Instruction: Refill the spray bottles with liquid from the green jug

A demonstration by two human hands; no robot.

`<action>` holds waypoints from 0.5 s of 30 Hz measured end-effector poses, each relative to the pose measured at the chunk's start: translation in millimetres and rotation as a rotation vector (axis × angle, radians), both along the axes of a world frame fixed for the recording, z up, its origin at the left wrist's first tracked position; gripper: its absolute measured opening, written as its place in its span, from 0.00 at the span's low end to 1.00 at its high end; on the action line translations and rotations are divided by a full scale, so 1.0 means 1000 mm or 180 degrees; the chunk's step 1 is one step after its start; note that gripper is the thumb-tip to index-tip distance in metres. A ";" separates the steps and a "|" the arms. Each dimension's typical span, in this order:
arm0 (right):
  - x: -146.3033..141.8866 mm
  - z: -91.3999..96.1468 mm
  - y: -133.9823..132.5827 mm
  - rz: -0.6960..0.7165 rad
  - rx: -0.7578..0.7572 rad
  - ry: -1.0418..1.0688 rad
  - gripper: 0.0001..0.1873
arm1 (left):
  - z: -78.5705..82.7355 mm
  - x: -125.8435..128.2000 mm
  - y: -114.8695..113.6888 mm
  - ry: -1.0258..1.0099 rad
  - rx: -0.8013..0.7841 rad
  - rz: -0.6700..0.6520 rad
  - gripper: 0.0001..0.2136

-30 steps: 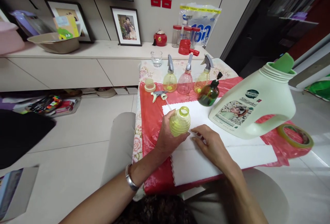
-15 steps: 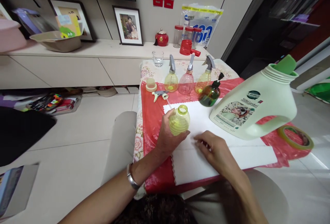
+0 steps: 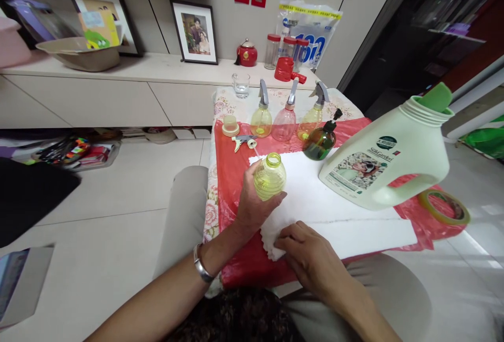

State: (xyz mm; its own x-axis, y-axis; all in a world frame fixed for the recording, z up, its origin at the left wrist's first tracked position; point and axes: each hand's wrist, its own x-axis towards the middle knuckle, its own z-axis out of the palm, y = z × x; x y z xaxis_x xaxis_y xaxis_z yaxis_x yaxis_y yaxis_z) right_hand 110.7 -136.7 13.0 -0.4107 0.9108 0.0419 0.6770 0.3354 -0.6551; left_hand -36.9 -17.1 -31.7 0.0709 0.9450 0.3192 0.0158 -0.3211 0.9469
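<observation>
My left hand (image 3: 252, 209) is wrapped round a ribbed yellow-green bottle (image 3: 270, 178), whose top is off and whose mouth points up. My right hand (image 3: 310, 255), fingers bent and closed, grips the near-left part of a white cloth (image 3: 350, 231), which bunches up under the fingertips. The cloth lies on a red plastic sheet (image 3: 230, 195). Just beyond the bottle rests a loose trigger spray head (image 3: 246, 142), its thin tube running towards the bottle. A pale cap (image 3: 230, 125) sits further back.
Three spray bottles, two yellow (image 3: 261, 121) and one pink (image 3: 284, 124), stand at the back beside a dark green pump bottle (image 3: 321, 142). A large light green detergent jug (image 3: 378, 163) is at right, near a tape roll (image 3: 444, 207). Behind is a glass mug (image 3: 241, 85).
My right hand has moved towards me and left and taken hold of the cloth, pulling its near edge up into folds. The bottle remains in my left hand.
</observation>
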 end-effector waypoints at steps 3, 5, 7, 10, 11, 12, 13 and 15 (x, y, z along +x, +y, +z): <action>0.014 0.001 0.007 -0.0547 -0.0360 0.0744 0.12 | 0.001 -0.001 0.001 -0.0053 0.0014 0.0036 0.40; 0.028 0.002 0.012 -0.1211 -0.0650 0.1111 0.13 | 0.001 -0.002 0.001 -0.0051 0.0006 0.0092 0.39; 0.044 -0.002 0.016 -0.1830 -0.0671 0.1333 0.20 | 0.001 -0.002 0.002 -0.0026 0.0015 0.0176 0.39; 0.069 -0.015 0.020 -0.2477 -0.0422 0.1532 0.23 | 0.002 -0.001 0.001 0.0034 0.0058 0.0263 0.39; 0.075 -0.019 0.021 -0.2657 -0.0331 0.1597 0.24 | 0.002 -0.001 0.001 0.0047 0.0071 0.0272 0.39; 0.080 -0.022 0.022 -0.2816 -0.0233 0.1653 0.25 | 0.002 -0.001 0.001 0.0052 0.0085 0.0286 0.39; 0.084 -0.024 0.023 -0.2958 -0.0125 0.1694 0.26 | 0.002 -0.001 0.001 0.0044 0.0104 0.0306 0.39; 0.088 -0.024 0.023 -0.3210 0.0144 0.1716 0.27 | 0.001 -0.001 0.001 -0.0013 0.0140 0.0343 0.39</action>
